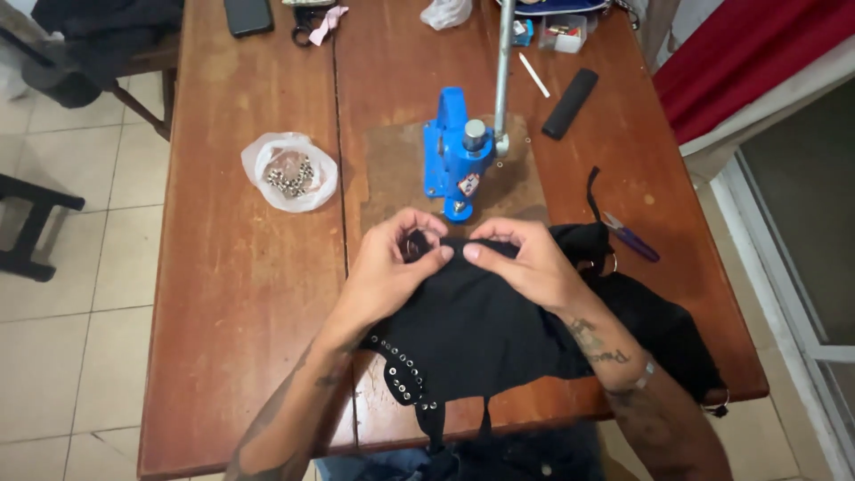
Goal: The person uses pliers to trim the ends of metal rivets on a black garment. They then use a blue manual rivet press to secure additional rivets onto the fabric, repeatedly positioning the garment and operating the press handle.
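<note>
Just in front of the blue hand press, the left hand and right hand pinch black eyeleted fabric, a clear bag of eyelets lying left of it.

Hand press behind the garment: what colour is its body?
Bright blue, with a silver metal lever. The hand press shows in the head view, standing on the wooden table.

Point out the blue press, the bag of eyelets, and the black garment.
blue press [452,151]: head view, on its body.
bag of eyelets [289,174]: head view, bag middle.
black garment [481,330]: head view, fabric centre.
</note>
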